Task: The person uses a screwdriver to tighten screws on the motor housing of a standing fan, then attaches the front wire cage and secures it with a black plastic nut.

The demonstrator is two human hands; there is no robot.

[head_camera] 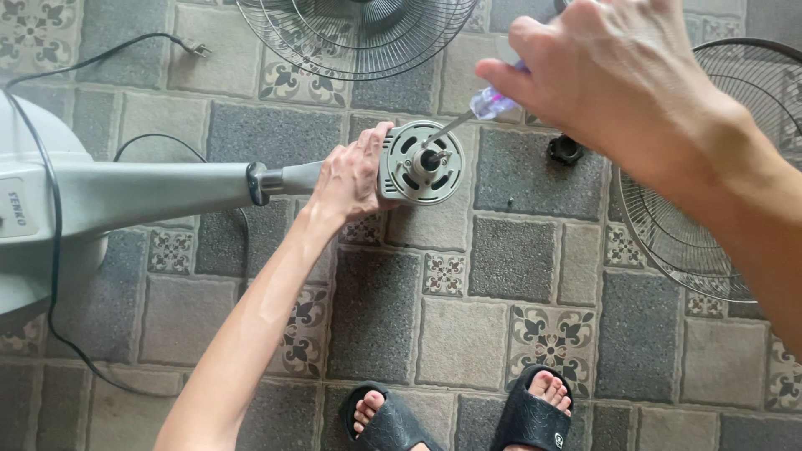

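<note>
A grey standing fan lies on its side, its pole (159, 190) running from the base at the left to the round motor housing (422, 163) in the middle. My left hand (351, 177) grips the motor housing from the left side. My right hand (606, 71) holds a screwdriver (489, 103) with a clear bluish handle; its shaft slants down-left and the tip rests on the housing's front plate near the central shaft.
A wire fan guard (355, 38) lies at the top centre and another guard (710, 175) at the right. A small black nut (565, 149) sits on the patterned floor tiles. The black power cord (54, 276) loops at the left. My sandalled feet (468, 418) are at the bottom.
</note>
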